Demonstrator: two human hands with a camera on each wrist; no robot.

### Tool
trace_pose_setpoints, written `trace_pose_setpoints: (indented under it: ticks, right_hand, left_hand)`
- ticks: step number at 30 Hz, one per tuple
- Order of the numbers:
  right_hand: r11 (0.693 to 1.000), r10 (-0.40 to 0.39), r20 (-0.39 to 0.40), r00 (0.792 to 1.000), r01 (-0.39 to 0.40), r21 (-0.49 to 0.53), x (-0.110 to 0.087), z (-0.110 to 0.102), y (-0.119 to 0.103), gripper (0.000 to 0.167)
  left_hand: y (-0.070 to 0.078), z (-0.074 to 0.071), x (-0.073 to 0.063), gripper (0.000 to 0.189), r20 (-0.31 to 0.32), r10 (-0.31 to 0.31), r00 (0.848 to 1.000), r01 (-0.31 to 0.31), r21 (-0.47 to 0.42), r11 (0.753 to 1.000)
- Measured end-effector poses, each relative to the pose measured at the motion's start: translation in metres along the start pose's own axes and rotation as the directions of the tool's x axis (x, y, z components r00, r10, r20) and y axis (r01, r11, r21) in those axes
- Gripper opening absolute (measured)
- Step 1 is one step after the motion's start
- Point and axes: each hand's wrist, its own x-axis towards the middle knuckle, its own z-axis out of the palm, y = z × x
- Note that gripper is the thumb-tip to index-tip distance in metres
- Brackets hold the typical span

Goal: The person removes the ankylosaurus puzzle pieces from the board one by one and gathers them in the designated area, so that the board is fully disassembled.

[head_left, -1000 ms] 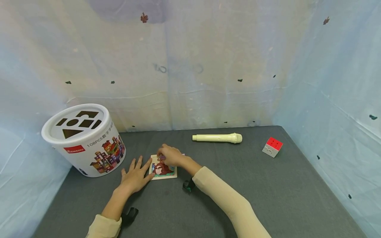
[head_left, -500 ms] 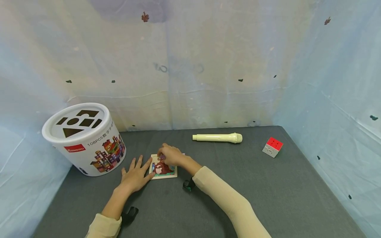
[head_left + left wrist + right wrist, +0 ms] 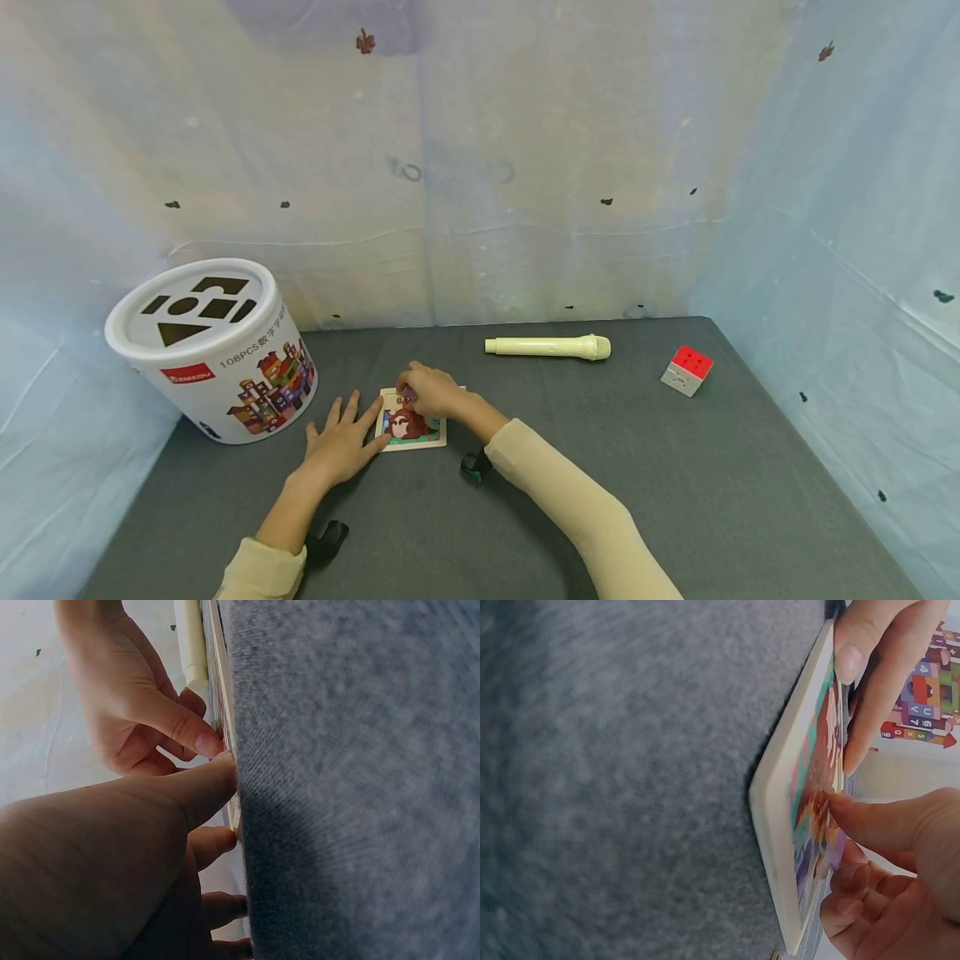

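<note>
**Braced at nine, pinched at twelve**

Take the picture board as the clock face, with twelve toward the back. Closest to me, on the dark grey cloth-covered table (image 3: 420,525), the person's left hand (image 3: 335,452) lies at eight o'clock, fingers spread wide and straight, thumb resting on the board's left edge. It grips nothing.

The thin, pale wooden board with its brown, green and blue cartoon picture (image 3: 411,427) lies flat beside that thumb. It looks nearly square, though its right side is partly covered, so I can't pick out a long axis.

The right hand (image 3: 435,393) reaches in from four o'clock over the board's far half. Its thumb and fingers are drawn narrow, pinching what looks like a small flat purple piece (image 3: 837,851) near twelve. The piece sits right at those fingertips and rises from the picture; its own long axis is hidden. The right hand is the nearer one to it; the left only flanks the board.

Farther out, a white cylindrical tub with shape holes in its lid (image 3: 217,392) stands at ten, a red-and-white puzzle cube (image 3: 686,372) sits just short of three, and a pale yellow plastic microphone (image 3: 547,347) lies at two, pointing nine to three.
</note>
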Motion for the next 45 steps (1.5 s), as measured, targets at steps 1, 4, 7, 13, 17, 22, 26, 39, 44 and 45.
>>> trace_pose_setpoints:
  ticks: [1, 4, 7, 13, 17, 22, 26, 39, 44, 45]
  right_hand:
    - [1.0, 0.0, -0.001, 1.0, 0.0, 0.0, 0.0, -0.0001, 0.0001, 0.029]
    - [1.0, 0.0, -0.002, 1.0, 0.0, 0.003, -0.0001, -0.0005, 0.0, 0.032]
    - [1.0, 0.0, -0.005, 1.0, 0.0, 0.007, -0.0001, -0.0006, 0.0004, 0.032]
    - [1.0, 0.0, -0.013, 1.0, 0.0, 0.014, -0.0011, -0.0009, 0.0003, 0.028]
    - [1.0, 0.002, -0.017, 1.0, -0.002, 0.014, -0.0017, -0.0012, 0.0002, 0.026]
    - [1.0, 0.001, -0.015, 1.0, -0.001, 0.018, -0.0017, -0.0002, 0.0006, 0.026]
    - [1.0, 0.003, -0.016, 1.0, -0.003, 0.022, -0.0011, 0.0004, 0.001, 0.027]
    - [0.999, 0.007, -0.024, 1.0, -0.006, 0.034, -0.001, -0.0005, 0.0017, 0.026]
    - [0.999, 0.011, -0.024, 1.0, -0.01, 0.035, -0.0015, -0.001, 0.0011, 0.028]
    - [0.999, 0.012, -0.024, 1.0, -0.012, 0.035, -0.0015, -0.0012, 0.0009, 0.028]
  left_hand:
    - [0.0, -0.0001, 0.0, 0.071, -0.001, 0.001, 1.0, -0.001, 0.0, 1.0]
    - [0.0001, -0.0001, -0.0001, 0.071, -0.004, 0.002, 1.0, -0.002, 0.001, 1.0]
    - [0.0002, -0.0004, 0.0002, 0.071, -0.005, 0.004, 1.0, -0.004, 0.002, 1.0]
    - [0.0002, -0.0001, -0.0002, 0.071, -0.002, 0.0, 1.0, 0.0, 0.001, 1.0]
    - [-0.0012, 0.0014, 0.0004, 0.071, -0.003, -0.002, 1.0, 0.002, -0.004, 1.0]
    - [-0.0027, 0.0033, 0.0016, 0.071, 0.002, -0.005, 1.0, 0.005, -0.006, 1.0]
    - [-0.0029, 0.0037, 0.0011, 0.071, 0.0, -0.005, 1.0, 0.005, -0.008, 1.0]
    - [-0.0023, 0.0018, 0.0007, 0.072, -0.001, 0.0, 1.0, 0.0, -0.004, 1.0]
    - [-0.0013, 0.0012, 0.0005, 0.072, -0.004, 0.002, 1.0, -0.002, 0.0, 1.0]
    - [-0.0014, 0.0012, 0.0004, 0.072, -0.003, 0.002, 1.0, -0.002, -0.001, 1.0]
